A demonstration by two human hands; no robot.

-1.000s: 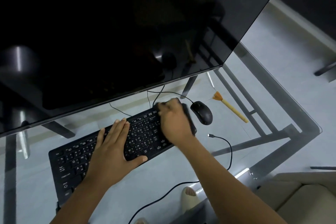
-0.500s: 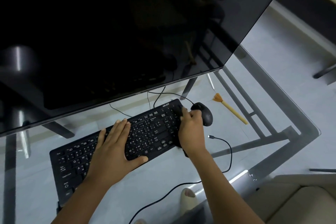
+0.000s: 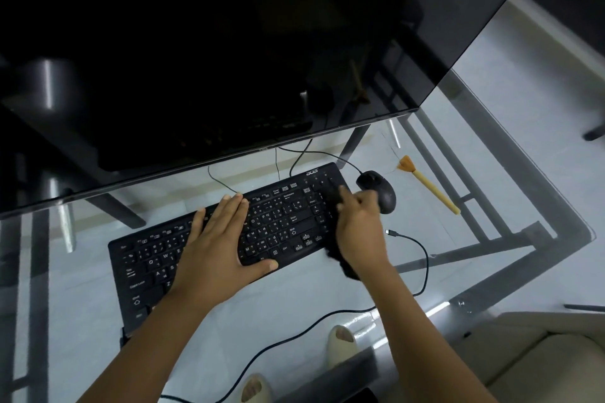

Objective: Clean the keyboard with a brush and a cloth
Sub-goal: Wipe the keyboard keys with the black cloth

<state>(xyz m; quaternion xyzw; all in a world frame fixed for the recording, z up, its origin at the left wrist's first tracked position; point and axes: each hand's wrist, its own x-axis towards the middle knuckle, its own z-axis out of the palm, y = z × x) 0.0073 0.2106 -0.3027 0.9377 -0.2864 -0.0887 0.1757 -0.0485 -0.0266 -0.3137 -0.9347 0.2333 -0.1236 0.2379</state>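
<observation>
Fingers of the right hand [image 3: 358,229] are curled round a dark cloth [image 3: 340,258], which bunches out below the palm at the near right corner of the black keyboard [image 3: 281,222]; motion blur hides how the fingertips sit. A second ago this hand lay further left, over the upper keys; it has since swept rightward onto the number-pad end, so the wipe has evidently reached the last section of the board. The left hand [image 3: 219,249] has not moved: its fingers lie straight and flat across the middle keys, thumb spread to the near edge, holding nothing and pressing the keyboard steady. The keyboard rests on the glass desk [image 3: 327,291], below the dark monitor [image 3: 229,42], its long axis running diagonally from near left to far right, brand-marked corner pointing toward the mouse [image 3: 381,191]. The mouse sits just beside that end, close to the right hand's knuckles. The orange-bristled brush [image 3: 429,186] lies apart on the glass to the right, untouched, suggesting brushing is finished. A loose cable [image 3: 422,255] trails nearby.
</observation>
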